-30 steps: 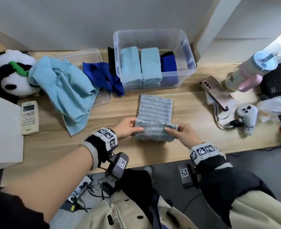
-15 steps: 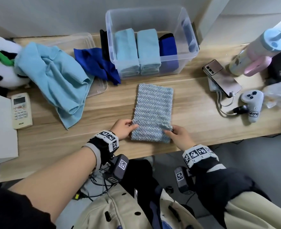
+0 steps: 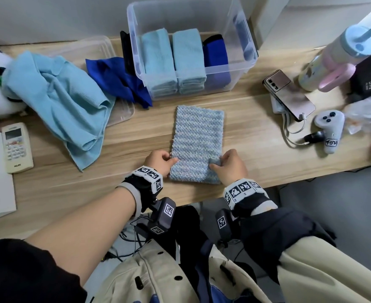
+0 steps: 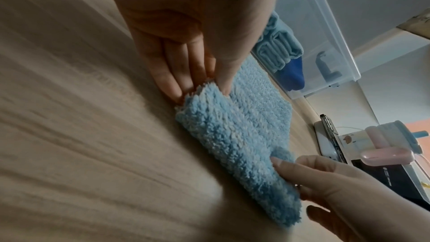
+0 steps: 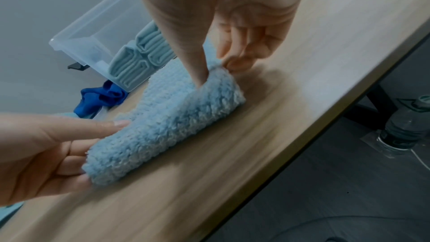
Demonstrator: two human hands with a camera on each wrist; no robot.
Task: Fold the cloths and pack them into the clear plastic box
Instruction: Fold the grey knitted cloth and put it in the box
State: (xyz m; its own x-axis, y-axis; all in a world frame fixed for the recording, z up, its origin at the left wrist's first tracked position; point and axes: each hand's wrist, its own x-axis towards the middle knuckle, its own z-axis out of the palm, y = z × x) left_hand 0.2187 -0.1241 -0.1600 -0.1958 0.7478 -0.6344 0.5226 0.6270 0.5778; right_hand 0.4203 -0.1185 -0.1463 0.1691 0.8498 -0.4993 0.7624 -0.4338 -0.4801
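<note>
A fluffy light-blue cloth (image 3: 198, 136) lies as a narrow folded strip on the wooden desk (image 3: 256, 154), its near end rolled up. My left hand (image 3: 161, 160) pinches the near left corner (image 4: 204, 91) between thumb and fingers. My right hand (image 3: 229, 164) pinches the near right corner (image 5: 218, 78) the same way. Behind the cloth stands the clear plastic box (image 3: 241, 38), holding two folded light-blue stacks (image 3: 173, 60) and a dark blue one (image 3: 216, 60).
A loose light-blue cloth (image 3: 57, 101) and a dark blue cloth (image 3: 116, 79) lie left of the box over a clear lid (image 3: 121, 112). A remote (image 3: 16, 147) is far left. A phone (image 3: 289, 95), game controller (image 3: 330, 127) and bottle (image 3: 337, 60) sit right.
The fluffy cloth has been drawn out longer toward the desk's near edge, and both hands moved nearer with it. The head view shifted closer to the desk.
</note>
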